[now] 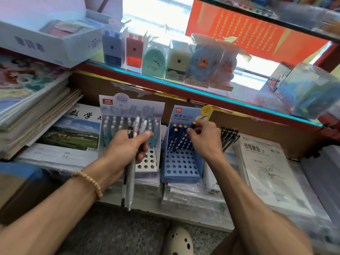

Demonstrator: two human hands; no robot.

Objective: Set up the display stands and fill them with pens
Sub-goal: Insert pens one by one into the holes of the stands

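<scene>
— Why the bundle in your left hand (128, 146)?
— It grips spare pens (131, 173) as stock, over the pale stand (128, 137).
— And your right hand (203, 138)?
— It pinches a navy pen (193, 125) at the blue stand (181, 153)'s back row; the front holes look unfilled.

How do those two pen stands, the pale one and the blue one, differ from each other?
The pale stand sits on the left and has a wide lilac back card; the blue stand beside it has a narrower blue card with a yellow badge. The pale stand's back rows are full of pastel pens; the blue stand holds only a few dark blue, orange-tipped pens. Both have empty holes in front.
</scene>
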